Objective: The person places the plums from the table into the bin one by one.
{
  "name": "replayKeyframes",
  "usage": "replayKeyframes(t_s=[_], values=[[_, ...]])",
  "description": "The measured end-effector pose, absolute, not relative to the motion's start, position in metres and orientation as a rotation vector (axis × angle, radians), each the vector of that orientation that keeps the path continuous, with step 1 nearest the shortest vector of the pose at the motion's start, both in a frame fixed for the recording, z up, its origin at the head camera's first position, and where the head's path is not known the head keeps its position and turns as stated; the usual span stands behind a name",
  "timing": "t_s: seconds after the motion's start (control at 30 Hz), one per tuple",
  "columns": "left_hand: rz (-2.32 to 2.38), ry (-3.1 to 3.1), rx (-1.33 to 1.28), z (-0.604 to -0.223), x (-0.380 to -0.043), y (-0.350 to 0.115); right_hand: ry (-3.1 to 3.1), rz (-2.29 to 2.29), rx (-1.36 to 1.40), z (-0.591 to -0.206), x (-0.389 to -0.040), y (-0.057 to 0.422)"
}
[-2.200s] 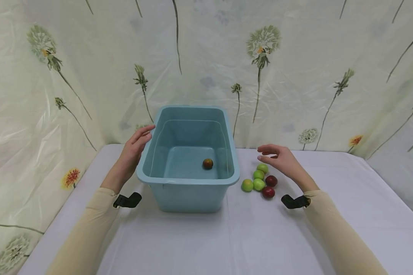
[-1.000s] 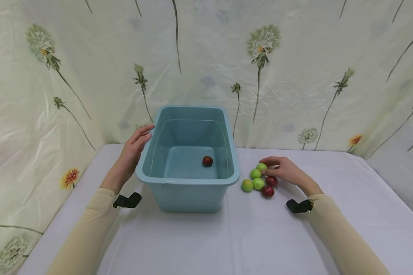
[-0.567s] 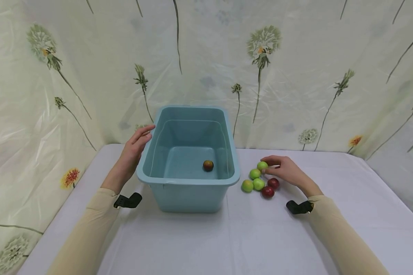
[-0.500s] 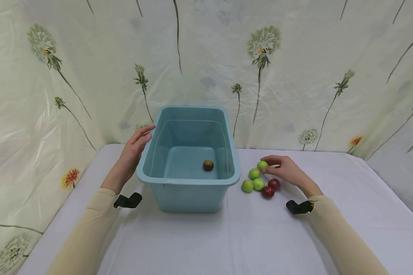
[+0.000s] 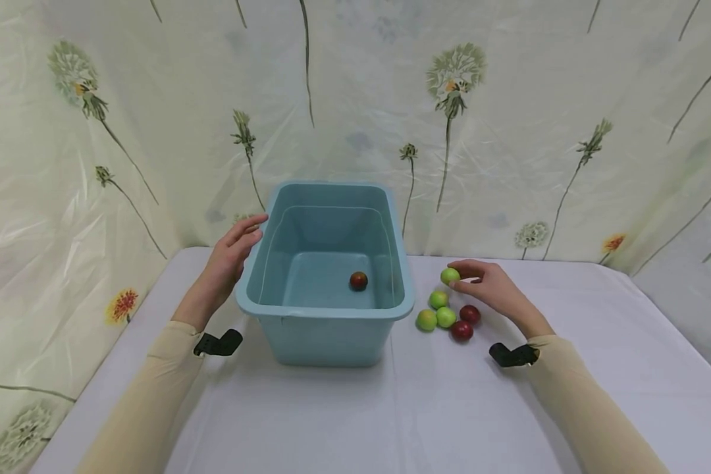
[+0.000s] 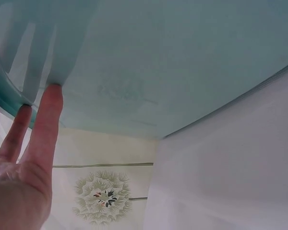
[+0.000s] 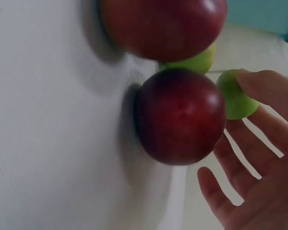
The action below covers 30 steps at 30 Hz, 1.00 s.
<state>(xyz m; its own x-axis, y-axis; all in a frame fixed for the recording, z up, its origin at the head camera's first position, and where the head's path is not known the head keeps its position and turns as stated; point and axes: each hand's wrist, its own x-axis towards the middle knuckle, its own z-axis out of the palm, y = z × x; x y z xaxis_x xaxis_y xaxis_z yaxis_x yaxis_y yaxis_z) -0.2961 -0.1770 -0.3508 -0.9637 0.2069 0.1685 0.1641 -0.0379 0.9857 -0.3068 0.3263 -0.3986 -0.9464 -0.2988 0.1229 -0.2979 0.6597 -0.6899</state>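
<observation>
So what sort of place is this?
Probably an indoor recording setup: flowered sheeting hangs behind a white-covered table, and black wrist devices are being worn.

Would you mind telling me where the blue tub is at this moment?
In the head view, the blue tub stands just left of centre on the white-covered table, between the left hand and the red and green fruits.
</observation>
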Motion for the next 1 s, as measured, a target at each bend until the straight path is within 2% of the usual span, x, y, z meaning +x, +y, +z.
replayKeyframes(t_s=[1.0], values=[[2.229, 2.127, 0.408, -0.349, -0.295, -0.178, 2.843, -1.428, -0.479, -0.370, -0.300, 0.279]])
